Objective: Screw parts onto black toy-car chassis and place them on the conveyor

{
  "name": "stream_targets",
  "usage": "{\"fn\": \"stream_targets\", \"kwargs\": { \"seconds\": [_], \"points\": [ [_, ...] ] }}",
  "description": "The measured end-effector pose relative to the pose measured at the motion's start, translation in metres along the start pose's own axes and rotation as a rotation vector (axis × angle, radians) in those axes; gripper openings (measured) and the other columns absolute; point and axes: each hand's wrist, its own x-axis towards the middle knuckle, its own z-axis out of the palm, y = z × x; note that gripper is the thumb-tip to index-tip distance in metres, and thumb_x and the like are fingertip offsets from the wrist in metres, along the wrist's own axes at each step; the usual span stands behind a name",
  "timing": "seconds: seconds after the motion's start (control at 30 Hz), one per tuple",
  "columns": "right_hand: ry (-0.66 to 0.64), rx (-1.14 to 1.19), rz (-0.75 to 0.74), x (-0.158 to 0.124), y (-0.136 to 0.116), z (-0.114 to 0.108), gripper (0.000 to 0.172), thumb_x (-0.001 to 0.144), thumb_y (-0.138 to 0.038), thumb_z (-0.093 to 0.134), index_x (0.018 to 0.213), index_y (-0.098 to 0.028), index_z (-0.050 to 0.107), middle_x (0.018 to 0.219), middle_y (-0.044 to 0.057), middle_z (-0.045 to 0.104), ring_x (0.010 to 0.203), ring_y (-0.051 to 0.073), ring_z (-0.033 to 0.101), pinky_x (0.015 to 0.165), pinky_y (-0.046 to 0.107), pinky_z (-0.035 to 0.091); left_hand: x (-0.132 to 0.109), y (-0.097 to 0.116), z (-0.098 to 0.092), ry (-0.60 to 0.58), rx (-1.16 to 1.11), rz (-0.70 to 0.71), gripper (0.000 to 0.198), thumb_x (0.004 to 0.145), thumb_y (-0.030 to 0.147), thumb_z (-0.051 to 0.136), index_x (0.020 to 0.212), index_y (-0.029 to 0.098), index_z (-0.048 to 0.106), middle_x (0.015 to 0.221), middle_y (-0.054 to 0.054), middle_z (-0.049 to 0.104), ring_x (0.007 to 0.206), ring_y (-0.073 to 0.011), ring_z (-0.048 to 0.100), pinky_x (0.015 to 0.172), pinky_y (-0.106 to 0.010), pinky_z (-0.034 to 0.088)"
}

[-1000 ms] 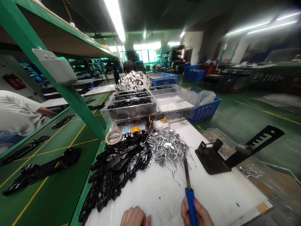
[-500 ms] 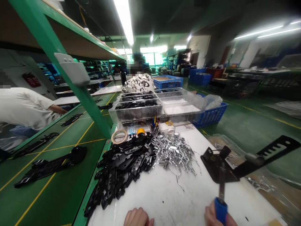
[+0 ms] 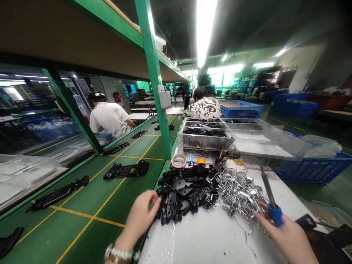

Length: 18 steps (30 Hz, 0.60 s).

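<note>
The fingers of the right hand [image 3: 286, 234] clamp a blue-handled tool [image 3: 275, 215] beside bent silver wire hooks [image 3: 239, 194]. The fingers of the left hand [image 3: 139, 220] stand slightly apart, just beside jumbled flat black plates [image 3: 184, 194].

The right hand [image 3: 286, 238] holds a blue-handled soldering iron [image 3: 275, 214] (tip up) beside silver wire hooks [image 3: 239, 194]; the left hand [image 3: 140, 220] touches a heap of black plates [image 3: 184, 192].

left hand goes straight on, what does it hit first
The left hand would likely meet the pile of black metal parts first, right at its near edge, though depth is unclear.
</note>
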Motion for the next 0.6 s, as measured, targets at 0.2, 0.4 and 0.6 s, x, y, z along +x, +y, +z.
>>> {"fn": "stream_targets", "kwargs": {
  "seconds": [0.2,0.4,0.6],
  "points": [
    [0.142,-0.148,-0.103,0.071,-0.019,-0.008,0.037,0.066,-0.045,0.055,0.087,-0.018,0.069,0.085,0.013,0.070,0.085,0.034,0.061,0.071,0.037,0.043,0.059,-0.137,-0.018,0.102,0.203,-0.389,0.054,0.083,0.031,0.039,0.130,0.007,0.034,0.131,-0.022,0.040,0.116,-0.0338,0.046,0.096,-0.046,0.037],
    [0.125,-0.147,-0.224,0.082,0.002,0.010,0.029,0.061,-0.031,0.052,0.082,-0.021,0.068,0.093,0.008,0.068,0.085,0.027,0.063,0.073,0.030,0.045,0.071,-0.216,0.001,-0.035,0.409,-0.481,0.059,0.079,0.031,0.042,0.136,0.016,0.035,0.148,-0.015,0.024,0.131,-0.0404,0.025,0.102,-0.055,0.025],
    [0.114,-0.117,-0.233,0.081,0.011,0.007,0.027,0.065,-0.039,0.055,0.081,-0.021,0.067,0.089,0.008,0.068,0.083,0.026,0.063,0.073,0.032,0.046,0.099,-0.218,0.022,-0.212,0.347,-0.401,0.051,0.072,0.016,0.042,0.121,0.017,0.053,0.139,-0.010,0.044,0.131,-0.0311,0.031,0.106,-0.048,0.022]
  ]
}}
